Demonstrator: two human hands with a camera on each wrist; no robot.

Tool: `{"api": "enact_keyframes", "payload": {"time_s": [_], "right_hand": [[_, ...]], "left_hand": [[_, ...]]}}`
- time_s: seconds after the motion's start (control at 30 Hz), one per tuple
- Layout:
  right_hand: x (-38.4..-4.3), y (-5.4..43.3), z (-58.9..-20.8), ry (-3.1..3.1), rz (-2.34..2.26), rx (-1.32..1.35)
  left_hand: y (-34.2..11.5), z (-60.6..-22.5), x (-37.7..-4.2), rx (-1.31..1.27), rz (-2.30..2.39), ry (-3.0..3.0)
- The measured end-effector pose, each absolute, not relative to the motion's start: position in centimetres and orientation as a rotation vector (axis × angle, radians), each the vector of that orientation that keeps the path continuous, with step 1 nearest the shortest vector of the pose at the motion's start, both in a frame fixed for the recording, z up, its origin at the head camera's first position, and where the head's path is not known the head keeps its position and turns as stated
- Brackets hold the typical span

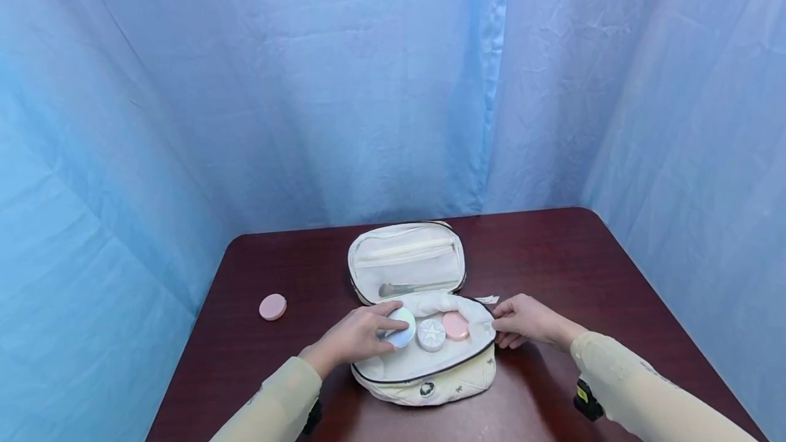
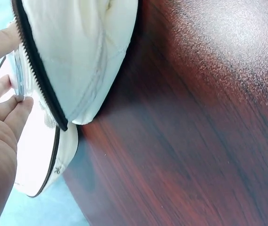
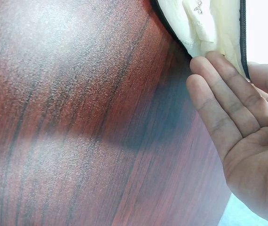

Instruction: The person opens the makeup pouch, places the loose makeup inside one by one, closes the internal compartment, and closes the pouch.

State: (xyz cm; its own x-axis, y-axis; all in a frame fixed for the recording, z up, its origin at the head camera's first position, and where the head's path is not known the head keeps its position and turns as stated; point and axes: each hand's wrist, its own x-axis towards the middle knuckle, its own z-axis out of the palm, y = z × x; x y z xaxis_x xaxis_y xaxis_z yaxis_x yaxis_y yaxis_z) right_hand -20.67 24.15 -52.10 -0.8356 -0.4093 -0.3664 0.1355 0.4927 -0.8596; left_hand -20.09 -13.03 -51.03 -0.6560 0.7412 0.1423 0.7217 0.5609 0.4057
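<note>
A cream makeup bag [image 1: 457, 377] with a dark zipper edge lies unzipped, its lid [image 1: 393, 239] folded back. My left hand [image 1: 359, 334] pinches a round, shiny pale compact [image 1: 402, 328] over the left part of the bag's opening. In the left wrist view, fingertips and thumb hold the compact [image 2: 20, 77] by its edge, beside the zipper. My right hand [image 1: 531, 320] grips the bag's right end, thumb at the rim and other fingers along the outer wall. Inside sit a white round case with a star pattern [image 1: 431, 335] and a pink round case [image 1: 456, 325].
A makeup brush [image 1: 405, 288] lies along the lid's lower inside, below a zipped pocket. Another pink round case [image 1: 273, 307] lies left of the bag on the dark red wooden table [image 1: 552, 258]. Blue curtains [image 1: 368, 87] hang behind and at both sides.
</note>
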Motion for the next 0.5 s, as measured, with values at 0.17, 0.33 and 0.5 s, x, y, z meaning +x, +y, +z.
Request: {"api": "enact_keyframes", "payload": {"time_s": [0.17,0.33,0.5], "right_hand": [[-20.63,24.21,-52.22,2.213,-1.325,-0.239],[-20.66,24.32,-52.38,2.213,-1.321,-0.241],[-20.67,24.38,-52.53,2.216,-1.321,-0.235]], "left_hand": [[-12.58,-51.55,-19.96,1.304,0.616,2.719],[-12.39,-51.75,-19.86,1.274,0.57,2.711],[-12.32,-51.76,-19.59,1.277,0.558,2.703]]}}
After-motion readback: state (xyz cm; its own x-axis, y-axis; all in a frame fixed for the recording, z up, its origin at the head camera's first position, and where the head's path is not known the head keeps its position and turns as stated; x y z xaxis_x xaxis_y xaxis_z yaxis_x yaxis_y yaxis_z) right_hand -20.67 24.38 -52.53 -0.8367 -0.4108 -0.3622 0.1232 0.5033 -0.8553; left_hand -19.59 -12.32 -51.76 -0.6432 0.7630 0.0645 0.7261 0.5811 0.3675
